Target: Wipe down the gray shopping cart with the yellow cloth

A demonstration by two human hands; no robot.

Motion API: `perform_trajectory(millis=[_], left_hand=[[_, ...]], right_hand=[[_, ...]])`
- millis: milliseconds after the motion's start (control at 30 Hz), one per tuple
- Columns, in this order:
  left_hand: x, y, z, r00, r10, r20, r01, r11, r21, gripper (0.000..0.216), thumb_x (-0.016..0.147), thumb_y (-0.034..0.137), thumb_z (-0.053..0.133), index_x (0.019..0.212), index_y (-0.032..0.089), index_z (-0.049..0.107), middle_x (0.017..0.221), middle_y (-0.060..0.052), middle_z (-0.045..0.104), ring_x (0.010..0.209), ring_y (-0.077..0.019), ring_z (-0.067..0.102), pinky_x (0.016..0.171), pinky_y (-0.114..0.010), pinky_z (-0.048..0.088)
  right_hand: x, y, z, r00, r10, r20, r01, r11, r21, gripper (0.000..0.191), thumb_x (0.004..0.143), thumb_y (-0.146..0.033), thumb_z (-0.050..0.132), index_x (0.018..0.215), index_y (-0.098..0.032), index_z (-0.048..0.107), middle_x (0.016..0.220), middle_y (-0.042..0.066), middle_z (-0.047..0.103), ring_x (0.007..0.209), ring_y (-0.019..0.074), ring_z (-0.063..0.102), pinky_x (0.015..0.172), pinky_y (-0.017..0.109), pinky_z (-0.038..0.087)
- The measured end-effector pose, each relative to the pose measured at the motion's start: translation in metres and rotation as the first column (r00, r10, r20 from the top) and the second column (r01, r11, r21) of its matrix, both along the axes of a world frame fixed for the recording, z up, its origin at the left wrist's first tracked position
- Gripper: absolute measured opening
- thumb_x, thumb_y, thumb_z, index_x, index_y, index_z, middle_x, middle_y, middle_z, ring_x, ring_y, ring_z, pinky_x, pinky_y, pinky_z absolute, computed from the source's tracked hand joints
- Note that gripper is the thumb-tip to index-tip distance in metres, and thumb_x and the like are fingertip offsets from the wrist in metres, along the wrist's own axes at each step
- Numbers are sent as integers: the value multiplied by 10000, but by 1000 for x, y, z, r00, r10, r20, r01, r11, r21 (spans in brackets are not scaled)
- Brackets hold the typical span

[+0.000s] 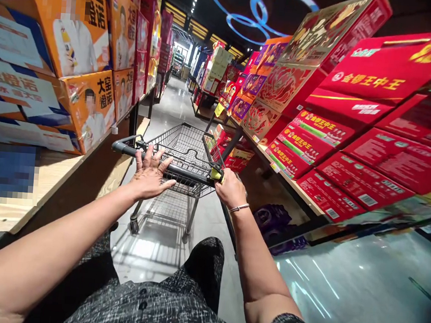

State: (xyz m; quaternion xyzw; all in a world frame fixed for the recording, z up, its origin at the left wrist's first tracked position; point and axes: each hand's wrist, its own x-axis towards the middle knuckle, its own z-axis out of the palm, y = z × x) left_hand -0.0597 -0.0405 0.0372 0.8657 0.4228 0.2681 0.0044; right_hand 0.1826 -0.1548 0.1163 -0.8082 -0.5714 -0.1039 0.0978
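Note:
A wire shopping cart (180, 142) stands in front of me, its basket showing no goods. Across its near side runs a dark grey handle bar (190, 173). My left hand (150, 173) lies on the middle of that bar, palm down, fingers spread and stretched over it. At the right end my right hand (230, 188) is closed around the handle, beside a small yellow-green piece (216, 174). A thin bracelet (239, 208) circles my right wrist.
Orange drink cartons (90, 108) are stacked on a wooden shelf (57, 182) close on the left. Red gift boxes (369, 172) fill the right shelf, with purple packs (272, 219) below. Between the shelves a shiny floor aisle (174, 92) leads away.

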Motion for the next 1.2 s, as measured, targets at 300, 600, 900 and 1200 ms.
perform_trajectory(millis=[300, 600, 900, 1200], left_hand=[[-34, 45, 17, 1000, 25, 12, -23, 990, -142, 640, 927, 594, 364, 1410, 192, 483, 1639, -112, 92, 1481, -389, -170, 1139, -687, -47], [-6, 7, 42, 998, -57, 31, 61, 992, -111, 574, 982, 547, 281, 1405, 237, 512, 1605, -88, 261, 1509, -359, -12, 1131, -699, -50], [18, -73, 49, 897, -438, -54, 436, 899, -42, 505, 966, 554, 395, 1293, 231, 605, 1039, -99, 720, 999, -275, 632, 1072, -519, 352], [-30, -43, 51, 906, -411, -106, 408, 912, -48, 404, 968, 396, 380, 1184, 228, 676, 1047, -76, 711, 1026, -240, 633, 1135, -509, 300]], right_hand=[[-62, -27, 0, 956, 289, -49, -281, 952, 119, 292, 863, -219, 551, 1155, -202, 552, 1094, 117, 609, 923, 240, 627, 774, 340, 506], [9, -36, -4, 720, 549, -424, -209, 754, 622, 340, 874, -361, 581, 1178, -208, 571, 1160, 77, 621, 1086, 203, 593, 990, 351, 474], [4, -13, -68, 509, 733, -452, -379, 662, 647, 314, 913, -321, 546, 1211, -230, 585, 1285, 81, 600, 1218, 190, 539, 1076, 382, 404], [22, 19, -80, 788, 533, -309, -399, 823, 403, 616, 676, -43, 476, 1271, -179, 563, 1338, 79, 571, 1189, 216, 486, 1042, 382, 348]])
